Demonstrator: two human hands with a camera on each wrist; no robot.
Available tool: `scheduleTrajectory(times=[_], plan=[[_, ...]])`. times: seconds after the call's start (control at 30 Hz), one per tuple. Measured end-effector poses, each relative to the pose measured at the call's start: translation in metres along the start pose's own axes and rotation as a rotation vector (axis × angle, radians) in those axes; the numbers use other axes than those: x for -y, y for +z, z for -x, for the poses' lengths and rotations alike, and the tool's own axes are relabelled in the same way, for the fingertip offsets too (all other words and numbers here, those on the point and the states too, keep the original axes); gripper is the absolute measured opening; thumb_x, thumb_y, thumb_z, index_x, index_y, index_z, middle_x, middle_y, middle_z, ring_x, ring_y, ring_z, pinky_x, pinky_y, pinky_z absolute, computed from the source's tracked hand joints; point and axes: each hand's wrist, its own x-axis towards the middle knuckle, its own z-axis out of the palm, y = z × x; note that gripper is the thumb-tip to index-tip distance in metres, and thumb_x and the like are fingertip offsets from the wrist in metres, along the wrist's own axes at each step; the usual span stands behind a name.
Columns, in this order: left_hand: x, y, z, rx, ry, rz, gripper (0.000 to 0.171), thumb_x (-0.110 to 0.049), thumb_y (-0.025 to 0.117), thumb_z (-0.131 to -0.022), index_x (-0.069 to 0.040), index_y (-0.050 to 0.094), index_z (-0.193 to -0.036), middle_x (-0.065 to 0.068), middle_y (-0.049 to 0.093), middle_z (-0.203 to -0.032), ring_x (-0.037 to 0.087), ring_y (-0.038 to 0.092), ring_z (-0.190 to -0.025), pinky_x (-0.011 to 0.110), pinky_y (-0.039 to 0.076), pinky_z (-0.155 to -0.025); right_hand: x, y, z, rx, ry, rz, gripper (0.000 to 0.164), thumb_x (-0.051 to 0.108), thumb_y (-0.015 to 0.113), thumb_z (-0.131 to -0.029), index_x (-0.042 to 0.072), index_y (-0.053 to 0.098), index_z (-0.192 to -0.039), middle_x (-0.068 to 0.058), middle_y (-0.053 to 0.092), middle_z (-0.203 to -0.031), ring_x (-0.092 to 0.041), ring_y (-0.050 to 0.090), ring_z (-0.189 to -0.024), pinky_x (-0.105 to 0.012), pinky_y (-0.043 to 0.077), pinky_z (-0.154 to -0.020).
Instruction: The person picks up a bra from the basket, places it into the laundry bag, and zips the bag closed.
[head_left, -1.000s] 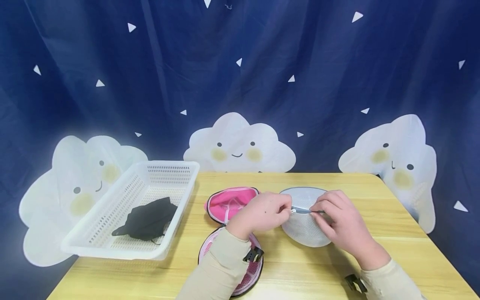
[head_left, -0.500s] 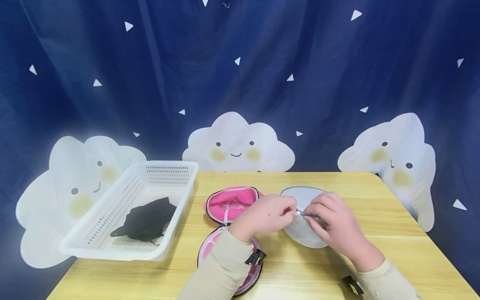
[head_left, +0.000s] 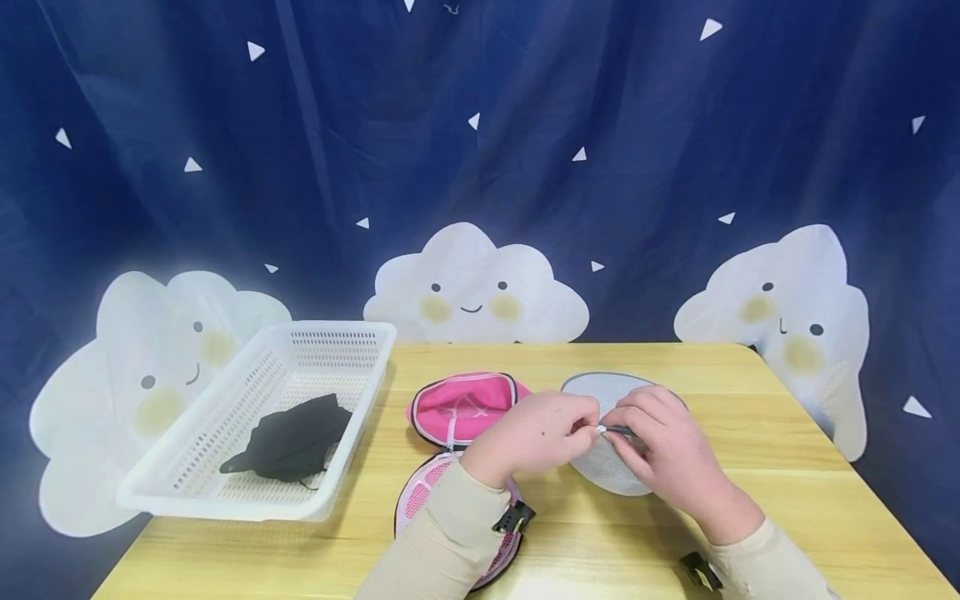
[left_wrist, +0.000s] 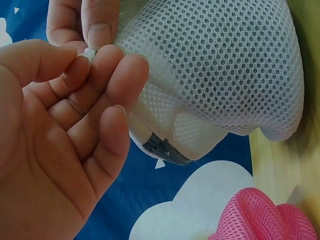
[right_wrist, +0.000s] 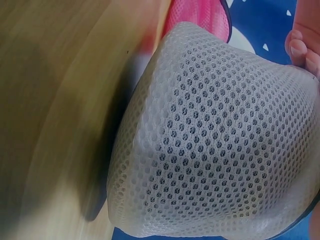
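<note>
A white mesh laundry bag [head_left: 611, 471] with a grey zipper along its edge stands on the table between both hands. My left hand [head_left: 543, 429] pinches the small white zipper pull [left_wrist: 90, 53] between thumb and index finger, its other fingers loosely bent. Right beside it, my right hand [head_left: 671, 446] pinches the grey zipper edge [head_left: 621, 430] of the bag. In the right wrist view, the bag's mesh side [right_wrist: 215, 145] fills the middle and hides most of the right hand. Left fingertips [right_wrist: 298, 48] show at that view's upper right.
Left of the hands, a pink mesh bag [head_left: 457, 414] lies unzipped in two halves, partly under the left forearm. A white plastic basket [head_left: 225, 504] at the left holds a black cloth item [head_left: 296, 442]. Behind the wooden table [head_left: 757, 425] hangs a blue cloud-patterned curtain [head_left: 480, 167].
The left hand has moved right with the zipper pull, and the right hand has shifted slightly left. The gap between the hands has narrowed, leaving less zipper showing between them.
</note>
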Motion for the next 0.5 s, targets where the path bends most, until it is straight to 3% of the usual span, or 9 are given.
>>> scheduleTrajectory(times=[0.27,0.5], plan=[[-0.0007,0.0027,-0.0009,-0.032,-0.044,-0.006,0.018,-0.022,0.057,-0.096,-0.023,0.053,-0.079,-0.013,0.046,-0.062,0.002,0.045,-0.06,0.018,0.036,-0.054,-0.0004,0.0013,-0.0007,-0.033,-0.037,0.0,0.028,0.027,0.057,-0.103,0.009,0.071,-0.087,0.0,0.064,-0.087,-0.025,0.058,-0.082,-0.039,0.041,-0.086],[-0.0036,0.0039,-0.0026,-0.043,-0.079,-0.065,0.019,-0.023,0.058,-0.095,-0.023,0.054,-0.077,-0.014,0.047,-0.061,0.002,0.046,-0.059,0.019,0.036,-0.053,0.0005,0.0009,-0.0015,-0.039,-0.038,0.006,0.029,0.028,0.057,-0.104,0.009,0.071,-0.087,-0.001,0.064,-0.087,-0.025,0.058,-0.082,-0.038,0.042,-0.085]])
